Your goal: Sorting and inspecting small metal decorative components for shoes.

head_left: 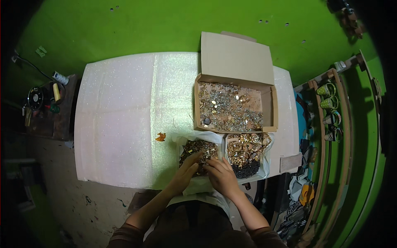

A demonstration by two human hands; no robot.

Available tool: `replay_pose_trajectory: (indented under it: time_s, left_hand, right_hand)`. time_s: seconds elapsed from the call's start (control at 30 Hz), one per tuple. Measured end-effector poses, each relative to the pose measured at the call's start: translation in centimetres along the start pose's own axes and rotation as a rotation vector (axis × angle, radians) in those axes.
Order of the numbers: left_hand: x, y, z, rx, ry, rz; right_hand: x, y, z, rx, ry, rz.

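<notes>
My left hand (185,172) reaches into a lined tray (180,152) of small brown and gold-coloured pieces (197,148). Its fingers are stretched out and rest on the pile, so the hand is open. From the other side my right hand (222,174) comes over the same tray, with its fingertips on the pieces close to the left fingers. The right fingers are bent a little and spread apart; I see nothing held in them. What lies under both palms is hidden. The single pieces are too small to name.
A second lined tray (269,153) to the right holds gold-coloured metal pieces (244,149) and black beads (247,170). Behind stands an open cardboard box (270,101) of small silvery and gold pieces. An orange scrap (161,137) lies on the shiny white table cover (120,115).
</notes>
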State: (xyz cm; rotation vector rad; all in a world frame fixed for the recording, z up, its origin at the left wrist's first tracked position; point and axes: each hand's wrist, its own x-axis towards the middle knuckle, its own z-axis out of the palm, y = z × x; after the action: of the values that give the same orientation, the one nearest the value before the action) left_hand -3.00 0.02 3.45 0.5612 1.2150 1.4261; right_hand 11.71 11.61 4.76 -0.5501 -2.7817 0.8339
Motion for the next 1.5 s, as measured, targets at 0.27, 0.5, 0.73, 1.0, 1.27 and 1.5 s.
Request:
replay_pose_trajectory:
  time_s: [0.27,0.5,0.73,1.0,1.27,1.5]
  left_hand:
    - [1.5,2.3,0.1,0.68,0.122,0.335]
    - [5.2,1.4,2.9,1.058,0.217,0.501]
    - [7.9,-1.4,6.3,1.387,0.399,0.545]
    - [8.4,-2.5,9.0,1.392,0.655,0.502]
    - [9.3,-2.7,10.1,1.477,0.669,0.443]
    - [10.0,-2.9,10.6,1.538,0.656,0.449]
  right_hand:
    - [1.5,3.0,-1.8,-0.102,0.176,0.137]
    - [3.5,6.2,-4.6,-0.203,0.249,0.089]
    - [2.7,8.8,-5.7,-0.205,0.184,-0.012]
    - [3.7,10.6,-4.2,-0.233,0.124,-0.2]
    - [3.3,12.0,-3.9,-0.26,0.19,-0.247]
    - [3.0,12.1,-3.9,-0.198,0.191,-0.184]
